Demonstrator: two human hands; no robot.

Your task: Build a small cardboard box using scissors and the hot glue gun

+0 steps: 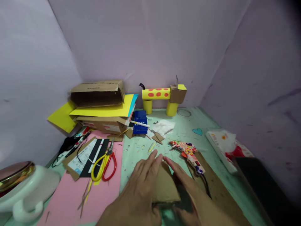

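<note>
At the near middle of the table, a folded piece of brown cardboard sits between my two hands. My left hand wraps the cardboard's left side, its fingers pointing forward. On the opposite side my right hand grips it, thumb low and fingertips nearly meeting the left ones at the far end. The cardboard's underside is dark and partly hidden by the hands. Just beyond my right hand lies a flower-patterned glue gun with a black cord. Scissors with one yellow and one red handle lie to the left.
At the back stands a yellow tube animal with red spots and a cardboard head. Cardboard boxes and coloured sheets are stacked back left. A white mug stands near left. Right are a tissue pack and a dark flat object.
</note>
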